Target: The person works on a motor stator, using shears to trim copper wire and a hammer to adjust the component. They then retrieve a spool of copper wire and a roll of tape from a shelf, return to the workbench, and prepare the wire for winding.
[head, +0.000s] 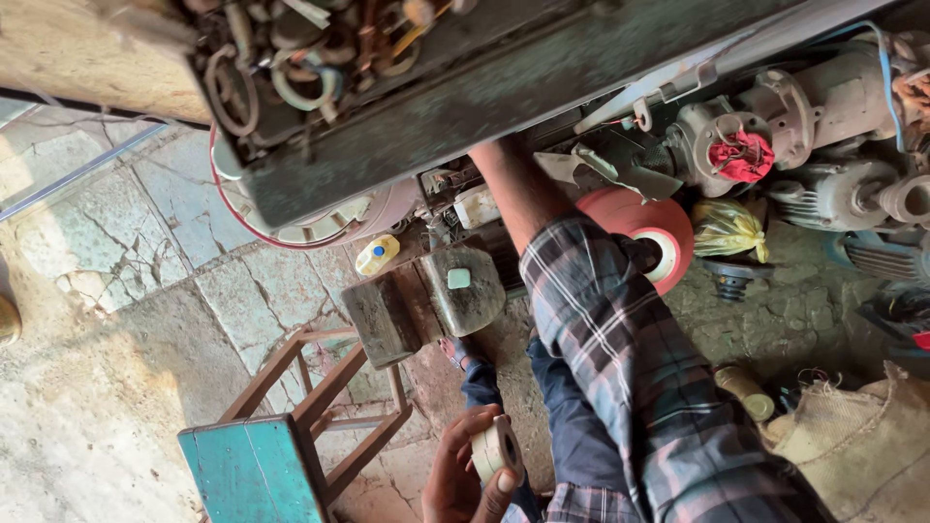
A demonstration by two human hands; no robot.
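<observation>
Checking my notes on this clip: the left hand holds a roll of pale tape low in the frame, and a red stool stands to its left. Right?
Not quite. The head view shows the stool has a teal seat, not red. The left hand does hold the pale tape roll.

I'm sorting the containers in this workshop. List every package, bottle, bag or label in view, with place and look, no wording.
Small yellow plastic bottle with blue cap: on the stone floor beside the grey block.
Knotted yellow plastic bag: right of the red wheel, crumpled.
Brown burlap sack: lower right corner, coarse weave.
Pale tape roll: round, in the left hand grip.
No signs or screens.
</observation>
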